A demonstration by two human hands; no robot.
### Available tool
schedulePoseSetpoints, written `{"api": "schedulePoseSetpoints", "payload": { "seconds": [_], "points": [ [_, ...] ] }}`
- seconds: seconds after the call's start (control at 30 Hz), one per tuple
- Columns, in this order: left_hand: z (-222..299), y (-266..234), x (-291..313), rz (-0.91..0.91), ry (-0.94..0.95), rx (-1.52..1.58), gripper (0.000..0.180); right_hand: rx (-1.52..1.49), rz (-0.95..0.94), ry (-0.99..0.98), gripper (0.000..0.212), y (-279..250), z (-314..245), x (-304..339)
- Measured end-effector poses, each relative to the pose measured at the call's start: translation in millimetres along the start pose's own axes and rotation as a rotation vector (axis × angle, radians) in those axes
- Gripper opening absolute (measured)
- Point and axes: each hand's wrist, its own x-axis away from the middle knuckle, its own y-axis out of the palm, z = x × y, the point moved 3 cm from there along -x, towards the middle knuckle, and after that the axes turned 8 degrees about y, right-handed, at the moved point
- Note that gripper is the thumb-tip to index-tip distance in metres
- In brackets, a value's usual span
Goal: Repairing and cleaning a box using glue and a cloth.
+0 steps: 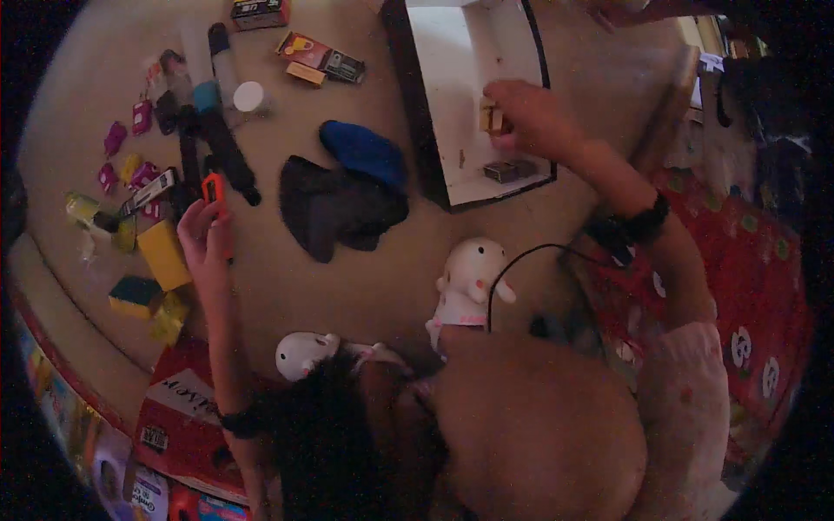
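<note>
My left hand (206,236) is closed round a slim orange tool (214,187) with a loop-like end; its kind is hard to make out in the dim light. It is beside the dark tubes on the left of the table. My right hand (537,120) reaches over a white-lined box (447,104) with dark outer sides and pinches a small tan box (491,116) inside it. A small dark box (509,170) lies at the near end of the same box.
A dark and blue cloth (347,191) lies mid-table. Yellow sponges (163,254), pink trinkets (142,117) and a white round lid (249,96) are at left. Small cartons (320,59) lie farther back. Two white plush-like figures (473,269) and a black cable (521,254) are near me.
</note>
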Motion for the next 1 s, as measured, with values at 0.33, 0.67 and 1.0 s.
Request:
{"api": "schedulePoseSetpoints", "payload": {
  "seconds": [0.33, 0.67, 1.0],
  "points": [
    [-6, 31, 5, -0.097, 0.064, 0.059, 0.028, -0.038, 0.328, -0.245, 0.04, -73, -80, -131],
    [4, 27, 20, -0.059, 0.003, 0.075, 0.029, -0.033, 0.264, -0.279, 0.026, -17, -107, -202],
    [2, 27, 20, -0.071, -0.044, 0.035, 0.028, -0.092, 0.26, -0.109, 0.03, -105, -71, -69]
  ]
}}
